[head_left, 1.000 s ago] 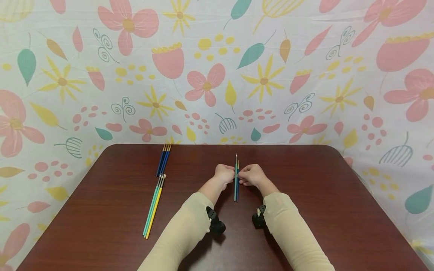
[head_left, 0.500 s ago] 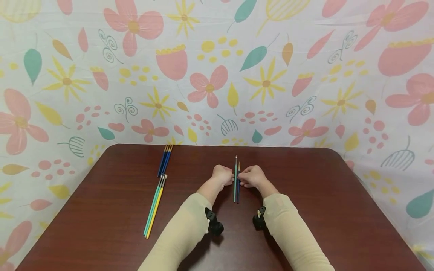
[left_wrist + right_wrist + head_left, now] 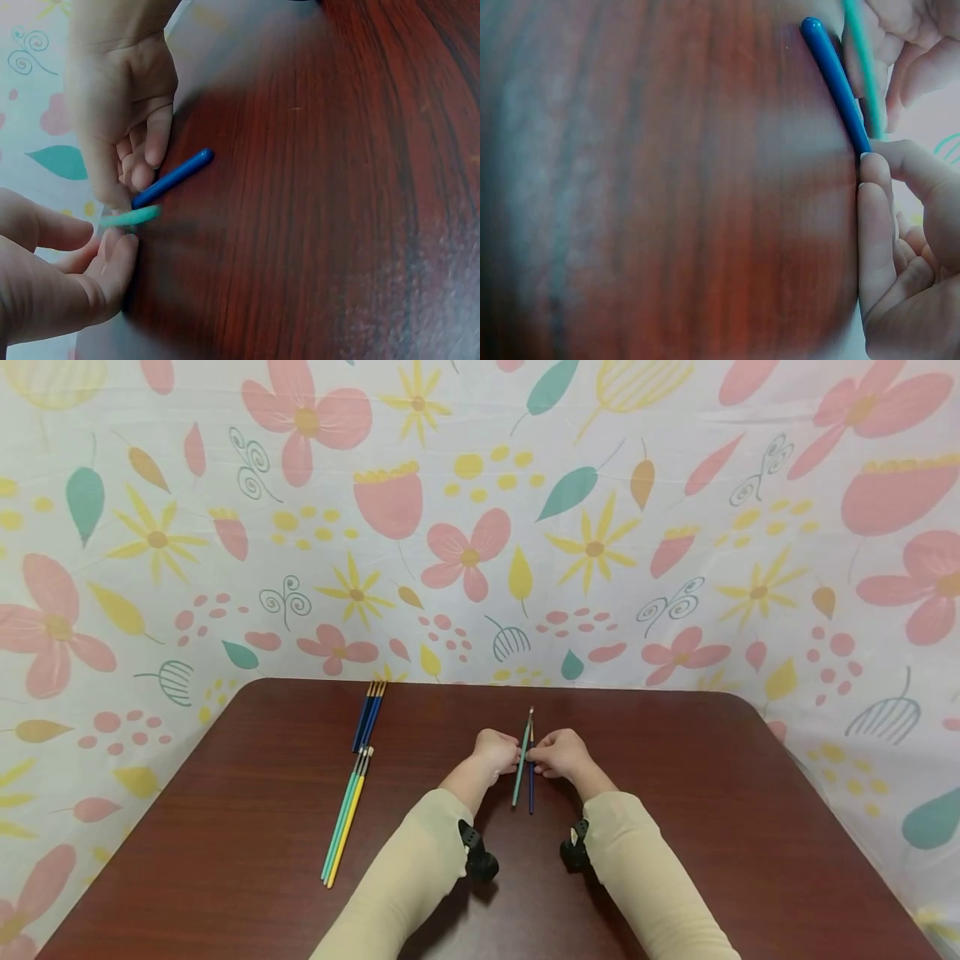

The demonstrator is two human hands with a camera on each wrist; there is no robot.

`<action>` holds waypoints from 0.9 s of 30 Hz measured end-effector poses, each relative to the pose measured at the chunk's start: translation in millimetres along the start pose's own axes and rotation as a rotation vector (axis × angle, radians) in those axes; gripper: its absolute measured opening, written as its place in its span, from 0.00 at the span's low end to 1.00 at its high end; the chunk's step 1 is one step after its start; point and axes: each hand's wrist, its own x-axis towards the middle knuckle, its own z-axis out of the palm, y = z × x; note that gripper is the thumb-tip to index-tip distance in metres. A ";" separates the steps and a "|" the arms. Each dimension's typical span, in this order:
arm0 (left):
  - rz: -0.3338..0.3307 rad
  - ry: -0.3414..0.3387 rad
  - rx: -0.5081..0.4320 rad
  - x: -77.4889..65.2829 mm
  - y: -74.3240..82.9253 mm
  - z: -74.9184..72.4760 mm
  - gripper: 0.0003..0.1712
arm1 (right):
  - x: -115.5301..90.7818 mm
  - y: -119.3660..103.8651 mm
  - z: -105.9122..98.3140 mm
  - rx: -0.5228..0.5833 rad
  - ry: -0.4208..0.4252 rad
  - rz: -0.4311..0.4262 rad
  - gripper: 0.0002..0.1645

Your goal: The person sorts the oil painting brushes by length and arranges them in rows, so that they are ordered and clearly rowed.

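My left hand (image 3: 497,754) pinches a teal-handled paintbrush (image 3: 519,775) between thumb and fingers, over the middle of the table. The brush leans, its bristle end to the upper right. Just to its right, my right hand (image 3: 561,755) pinches a blue-handled paintbrush (image 3: 532,793), which points nearly straight away from me. In the head view the two brushes cross near their bristle ends. The left wrist view shows the teal handle end (image 3: 142,216) and the blue handle end (image 3: 184,171) spread apart. In the right wrist view the blue handle (image 3: 832,75) runs out from the fingertips.
On the dark wooden table (image 3: 675,752), several blue paintbrushes (image 3: 368,718) lie side by side at the back left. Nearer to me lie teal paintbrushes (image 3: 341,822) and a yellow-handled one (image 3: 346,827). A flower-patterned cloth (image 3: 480,527) hangs behind the table.
The teal paintbrush has gone from nearly parallel with the blue one to slanted across it, its bristle end swinging right. The handle ends have spread apart. Both hands keep their grip.
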 end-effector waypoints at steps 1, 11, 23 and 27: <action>0.005 0.009 0.036 0.5 -0.6 1.1 0.14 | -0.4 0.3 -0.2 0.001 -0.001 -0.002 0.10; 0.065 0.083 0.284 -0.7 -3.1 4.7 0.10 | -2.8 -1.0 -1.1 0.013 -0.009 -0.014 0.10; 0.083 -0.014 0.121 2.7 -8.6 -3.3 0.18 | -2.6 0.0 -0.6 0.022 0.003 -0.021 0.10; 0.067 -0.080 0.041 4.4 -10.2 -8.1 0.23 | -1.7 0.6 -0.4 0.024 0.003 -0.018 0.09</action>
